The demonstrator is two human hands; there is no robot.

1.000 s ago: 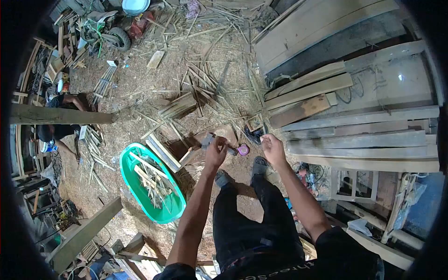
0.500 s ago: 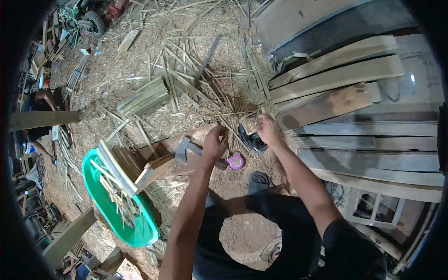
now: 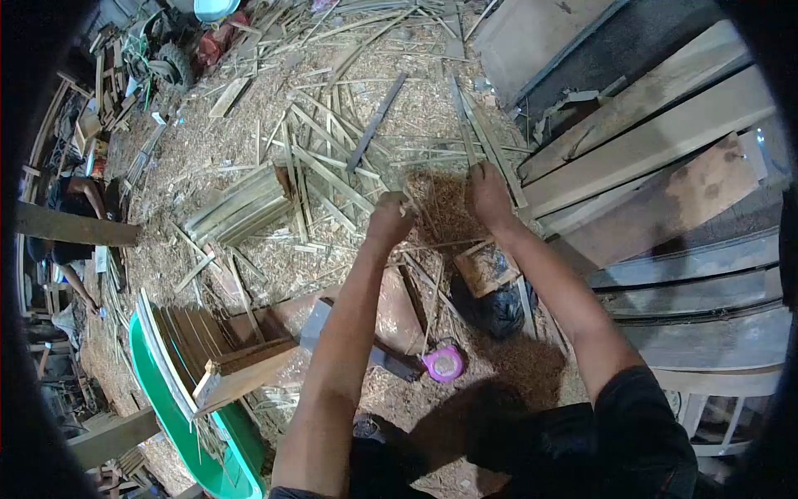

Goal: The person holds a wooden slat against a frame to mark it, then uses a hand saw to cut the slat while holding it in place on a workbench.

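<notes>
left hand (image 3: 389,218), right hand (image 3: 489,193), bamboo strips (image 3: 470,133) (perhaps pointing away)

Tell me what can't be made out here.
- Head view: what the left hand and right hand grip; their backs hide the fingers.
- The green tub: cut off by the bottom edge.
- A person at left: mostly hidden by a beam and the dark rim.

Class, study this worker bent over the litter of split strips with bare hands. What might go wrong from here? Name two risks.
1. Splinters or cuts: the left hand and right hand reach bare into rough split strips.
2. A trip or a cut: a grey-headed chopping tool lies loose on the ground under the left arm, where a step might land.
</notes>
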